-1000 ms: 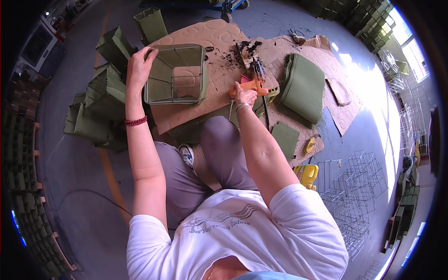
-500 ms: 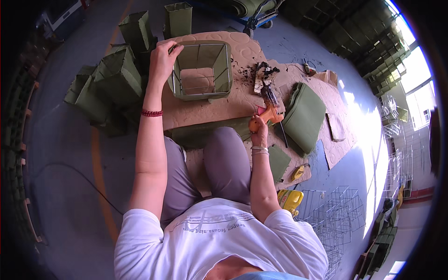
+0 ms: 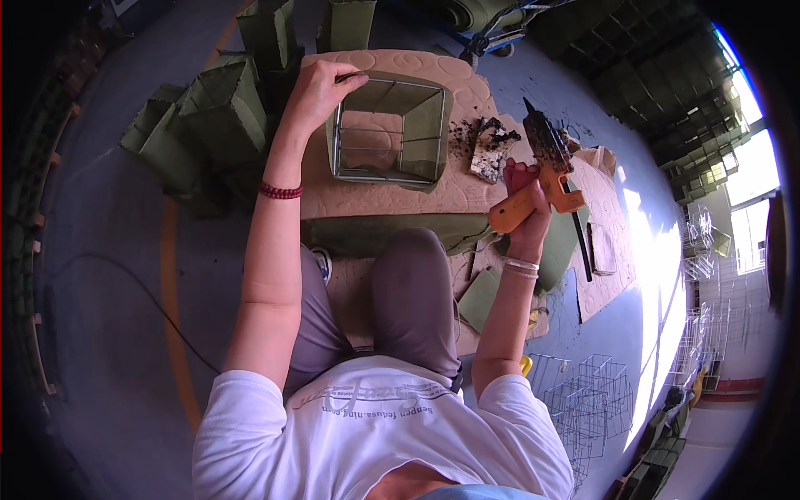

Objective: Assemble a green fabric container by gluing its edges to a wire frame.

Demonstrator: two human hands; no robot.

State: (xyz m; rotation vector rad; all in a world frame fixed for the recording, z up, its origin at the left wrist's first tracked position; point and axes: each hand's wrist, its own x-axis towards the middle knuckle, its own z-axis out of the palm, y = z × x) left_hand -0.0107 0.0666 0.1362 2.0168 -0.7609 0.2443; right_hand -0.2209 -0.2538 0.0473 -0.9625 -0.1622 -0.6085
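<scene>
1. The wire basket [image 3: 387, 129] sits on the cardboard [image 3: 392, 196], lined with green fabric.
2. The left hand [image 3: 321, 83] pinches its rim.
3. The right hand [image 3: 523, 200] grips an orange glue gun [image 3: 533, 187].
4. Finished green boxes [image 3: 212, 112] stand left.

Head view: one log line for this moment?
left hand: on wire basket rim | right hand: grips orange glue gun | cardboard mat: under basket

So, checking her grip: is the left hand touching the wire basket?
Touching: the head view shows the left hand gripping the top corner rim of the wire basket.
</scene>
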